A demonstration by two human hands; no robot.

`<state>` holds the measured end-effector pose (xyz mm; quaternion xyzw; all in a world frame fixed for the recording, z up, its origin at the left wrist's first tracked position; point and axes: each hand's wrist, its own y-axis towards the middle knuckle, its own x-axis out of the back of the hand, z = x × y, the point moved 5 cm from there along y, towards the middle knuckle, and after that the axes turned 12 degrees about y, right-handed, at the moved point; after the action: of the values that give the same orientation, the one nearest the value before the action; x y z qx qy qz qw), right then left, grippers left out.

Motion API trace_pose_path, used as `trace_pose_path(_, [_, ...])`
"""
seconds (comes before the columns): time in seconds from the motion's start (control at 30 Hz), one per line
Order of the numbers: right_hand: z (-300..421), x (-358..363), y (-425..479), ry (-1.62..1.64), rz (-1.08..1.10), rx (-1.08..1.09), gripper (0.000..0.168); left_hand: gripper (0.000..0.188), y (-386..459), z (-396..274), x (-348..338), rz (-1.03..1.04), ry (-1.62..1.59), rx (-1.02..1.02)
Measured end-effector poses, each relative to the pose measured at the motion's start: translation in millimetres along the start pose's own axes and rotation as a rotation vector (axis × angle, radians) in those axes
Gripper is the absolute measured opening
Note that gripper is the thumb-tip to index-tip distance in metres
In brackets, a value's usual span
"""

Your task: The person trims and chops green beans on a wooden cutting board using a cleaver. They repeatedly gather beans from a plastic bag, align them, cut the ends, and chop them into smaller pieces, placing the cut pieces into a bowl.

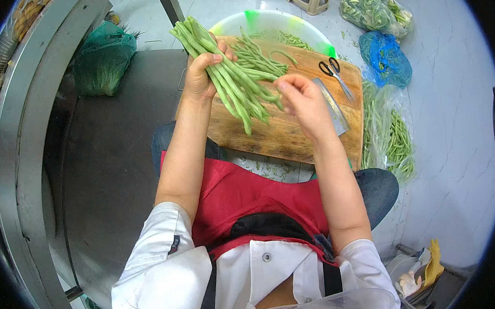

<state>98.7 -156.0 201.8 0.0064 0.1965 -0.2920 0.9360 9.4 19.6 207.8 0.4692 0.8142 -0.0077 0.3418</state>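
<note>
A bundle of long green beans (238, 80) is clasped in my left hand (207, 67) above a wooden cutting board (267, 133). My right hand (306, 98) is at the bundle's lower right ends, thumb and fingers drawn together. Slight blur hides whether a bean tip is between them. More green beans (255, 57) lie loose on the board behind the bundle. To the right of my right hand are a cleaver (335, 111), partly covered by that hand, and black-handled scissors (337, 77).
Behind the board stands a large white and green basin (272, 19) with cut bean pieces (293, 40). Bagged beans (397, 139), a blue bag (385, 58) and bagged vegetables (373, 8) line the right. A metal frame (20, 170) and a green bag (105, 57) are left.
</note>
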Motion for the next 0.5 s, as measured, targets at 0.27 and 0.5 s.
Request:
trace_pose_path(0.27, [5,-12,8,-0.820,-0.200,0.316,0.021,0.036,-5,2,-11,-0.025,-0.017,0.034])
trace_pose_path(0.5, [9,-14,11,-0.732,-0.265,0.498,0.017,0.035,-4,3,-13,-0.004,-0.004,0.029])
